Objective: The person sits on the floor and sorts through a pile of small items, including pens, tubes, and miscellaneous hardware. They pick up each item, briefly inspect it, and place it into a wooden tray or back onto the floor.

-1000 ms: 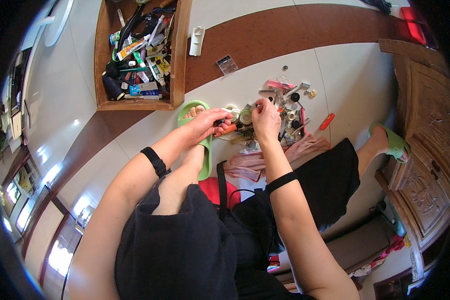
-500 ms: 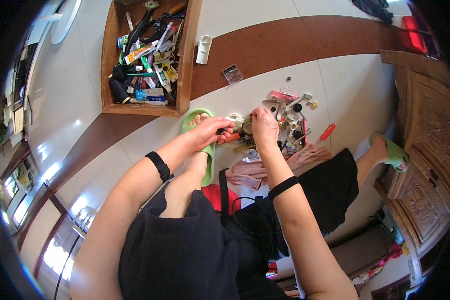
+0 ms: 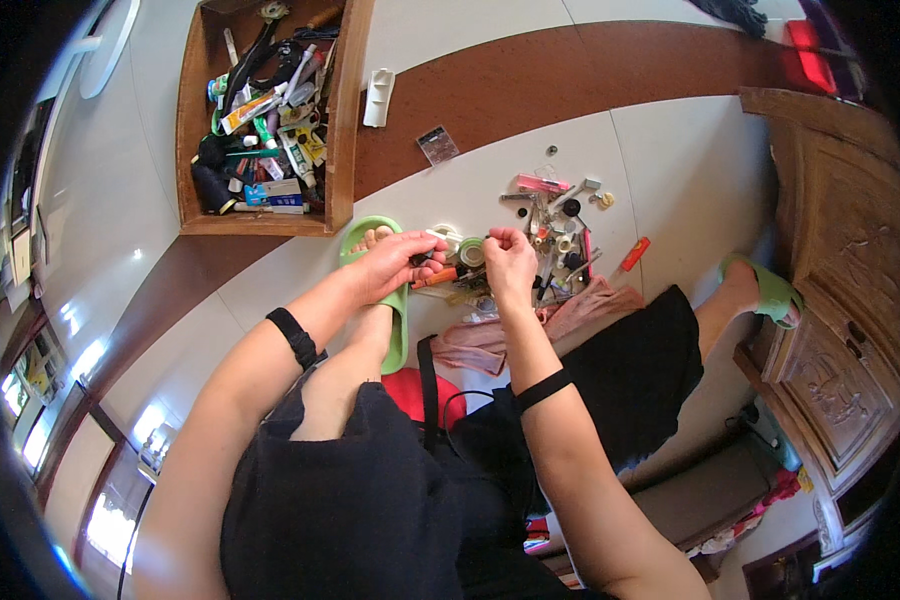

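Note:
My left hand (image 3: 402, 264) is closed above the green slipper on my foot. A small white piece (image 3: 444, 237) sticks out from its fingertips, and a small black thing (image 3: 422, 258) shows by its fingers; I cannot tell their kind. Just to the right, my right hand (image 3: 511, 268) pinches something tiny and dark, too small to name. Between the hands a ring-shaped roll (image 3: 472, 251), like tape, lies on the floor, with an orange-handled item (image 3: 434, 279) below it. Beyond my right hand spreads a pile of small odds and ends (image 3: 566, 238), its near part covered by my hand.
A wooden drawer (image 3: 340, 150) full of tubes, boxes and tools stands at the far left. A white tray (image 3: 378, 97) and a small clear case (image 3: 437, 146) lie beside it. A pink cloth (image 3: 570, 318), a red item (image 3: 634, 254) and a carved wooden cabinet (image 3: 830, 240) are to the right.
The whole view has shifted, so things sit farther left. My right hand has drawn slightly away from my left, showing more of the roll between them. Both hands remain closed.

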Available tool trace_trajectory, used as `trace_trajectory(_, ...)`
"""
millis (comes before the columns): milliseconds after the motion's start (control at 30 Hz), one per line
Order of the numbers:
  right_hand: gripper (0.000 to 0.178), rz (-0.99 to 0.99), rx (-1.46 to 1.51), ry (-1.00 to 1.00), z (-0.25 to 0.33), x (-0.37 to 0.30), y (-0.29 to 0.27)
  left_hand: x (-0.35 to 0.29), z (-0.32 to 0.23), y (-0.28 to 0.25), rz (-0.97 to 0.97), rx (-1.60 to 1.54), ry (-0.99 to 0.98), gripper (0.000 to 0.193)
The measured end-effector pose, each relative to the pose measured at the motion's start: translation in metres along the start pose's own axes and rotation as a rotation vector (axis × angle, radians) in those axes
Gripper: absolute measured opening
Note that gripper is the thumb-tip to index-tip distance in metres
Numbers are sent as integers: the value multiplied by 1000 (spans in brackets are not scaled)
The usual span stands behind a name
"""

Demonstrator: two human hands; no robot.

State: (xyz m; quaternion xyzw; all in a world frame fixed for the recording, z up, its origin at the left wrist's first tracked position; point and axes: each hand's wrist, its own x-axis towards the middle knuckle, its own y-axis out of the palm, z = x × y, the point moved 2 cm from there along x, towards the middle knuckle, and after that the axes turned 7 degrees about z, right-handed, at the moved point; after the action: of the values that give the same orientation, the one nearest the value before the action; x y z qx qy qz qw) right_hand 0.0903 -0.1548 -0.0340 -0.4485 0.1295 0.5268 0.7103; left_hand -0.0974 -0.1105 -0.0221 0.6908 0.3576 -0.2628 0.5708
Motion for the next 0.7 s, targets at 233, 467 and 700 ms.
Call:
trace_trajectory(233, 17, -113, 26, -94, -10, -9, -3, 1, -1, 1, 35, -21, 2, 23)
trace_trajectory(467, 18, -59, -295, -305, 9, -4, -4, 3, 1, 0, 38, -10, -1, 24)
trace_trajectory(700, 11, -21, -461, -300, 15, 12, -11, 0, -2, 0, 20, 16, 0, 24)
